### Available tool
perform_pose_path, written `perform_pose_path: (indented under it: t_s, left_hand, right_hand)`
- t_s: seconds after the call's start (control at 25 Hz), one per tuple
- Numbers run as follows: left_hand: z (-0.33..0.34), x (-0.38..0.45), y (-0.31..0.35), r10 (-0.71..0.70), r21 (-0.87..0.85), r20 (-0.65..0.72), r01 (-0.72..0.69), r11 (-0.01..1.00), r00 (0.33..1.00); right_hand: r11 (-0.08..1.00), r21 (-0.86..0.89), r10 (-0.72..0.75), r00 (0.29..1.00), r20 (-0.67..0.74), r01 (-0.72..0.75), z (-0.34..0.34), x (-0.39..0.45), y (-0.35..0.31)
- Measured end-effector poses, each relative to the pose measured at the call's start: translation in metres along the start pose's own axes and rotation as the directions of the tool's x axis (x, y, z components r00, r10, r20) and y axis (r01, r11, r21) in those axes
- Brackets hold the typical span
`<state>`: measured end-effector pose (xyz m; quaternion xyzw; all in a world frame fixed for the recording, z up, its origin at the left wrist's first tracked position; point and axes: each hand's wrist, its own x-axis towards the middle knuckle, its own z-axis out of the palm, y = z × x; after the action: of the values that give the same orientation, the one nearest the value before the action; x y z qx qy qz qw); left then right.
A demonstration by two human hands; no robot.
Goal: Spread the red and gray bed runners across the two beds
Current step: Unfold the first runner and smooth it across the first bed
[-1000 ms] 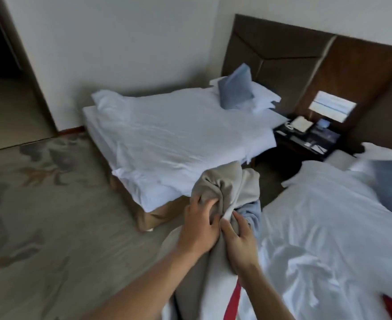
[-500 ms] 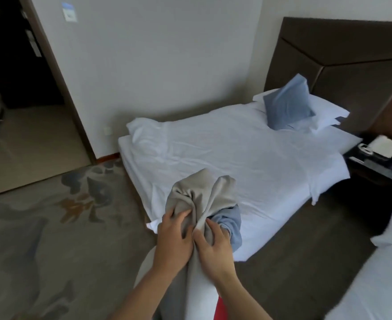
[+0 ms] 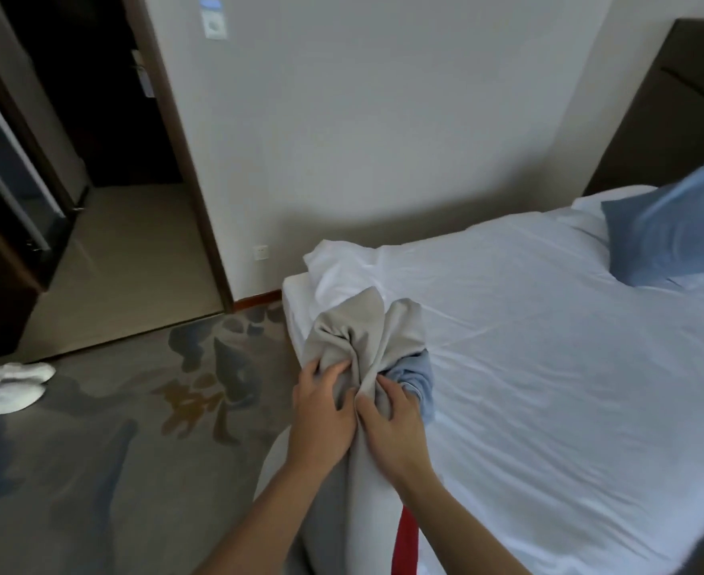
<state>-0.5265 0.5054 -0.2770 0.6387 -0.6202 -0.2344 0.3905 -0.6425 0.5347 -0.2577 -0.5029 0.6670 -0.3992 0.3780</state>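
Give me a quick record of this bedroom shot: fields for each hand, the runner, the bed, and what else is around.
left hand: grips the bunched runner
right hand: grips the same bunch
runner: gray with a red strip, bunched, held over the bed's foot corner
bed: white sheets, runner not yet spread
pillow: blue, at the head end
floor: white shoes at the left edge

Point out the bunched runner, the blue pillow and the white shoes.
bunched runner (image 3: 356, 325), head view, on the gray folds above the hands.
blue pillow (image 3: 670, 230), head view, on its front face, at the bed's head end.
white shoes (image 3: 3, 388), head view, on the nearer shoe, at the left edge.
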Motion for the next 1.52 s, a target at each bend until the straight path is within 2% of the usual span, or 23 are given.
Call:
perform_pose_path:
  t_s: [0.28,0.44,0.6,0.72,0.88,1.08,1.2,1.32,1.36,1.4,1.44,1.52]
  left_hand:
    - [0.035,0.179,0.001,0.141,0.016,0.173,-0.146,0.989,0.975]
    - [0.099,0.264,0.016,0.247,-0.051,0.31,-0.243,0.969,0.918]
    - [0.192,0.341,0.04,0.323,-0.09,0.433,-0.316,0.944,0.841]
    - [0.268,0.379,0.06,0.389,-0.12,0.526,-0.387,0.914,0.756]
    - [0.361,0.392,0.092,0.487,-0.254,0.601,-0.427,0.868,0.633]
    - [0.462,0.389,0.09,0.621,-0.389,0.631,-0.503,0.771,0.464]
    - [0.508,0.385,0.015,0.584,-0.331,0.723,-0.558,0.761,0.368]
    - [0.521,0.394,-0.096,0.474,-0.188,0.863,-0.758,0.625,0.177]
    - [0.52,0.403,-0.123,0.439,-0.162,0.885,-0.782,0.602,0.155]
    - [0.518,0.411,-0.139,0.408,-0.132,0.895,-0.77,0.625,0.178]
    - [0.518,0.417,-0.147,0.373,-0.093,0.898,-0.726,0.681,0.234]
    - [0.527,0.416,-0.145,0.262,-0.015,0.895,-0.564,0.826,0.361]
  right_hand:
    - [0.994,0.052,0.109,0.977,-0.181,-0.101,0.021,0.154,-0.035]
    - [0.984,0.096,0.17,0.942,-0.288,-0.148,-0.002,0.242,-0.019]
    - [0.966,0.142,0.256,0.882,-0.396,-0.217,-0.041,0.334,0.018]
    - [0.94,0.145,0.339,0.814,-0.473,-0.307,-0.078,0.383,0.05]
    - [0.907,0.124,0.394,0.711,-0.582,-0.401,-0.136,0.422,0.093]
    - [0.859,0.14,0.434,0.557,-0.708,-0.492,-0.165,0.449,0.169]
    - [0.777,0.159,0.537,0.509,-0.672,-0.609,-0.124,0.455,0.238]
    - [0.616,0.055,0.7,0.514,-0.495,-0.785,-0.056,0.445,0.297]
    - [0.585,0.039,0.701,0.481,-0.527,-0.81,-0.041,0.44,0.309]
    - [0.575,0.064,0.669,0.425,-0.609,-0.815,-0.032,0.439,0.317]
    - [0.576,0.114,0.638,0.358,-0.681,-0.809,-0.03,0.442,0.32]
    - [0.59,0.246,0.633,0.252,-0.732,-0.769,-0.029,0.458,0.33]
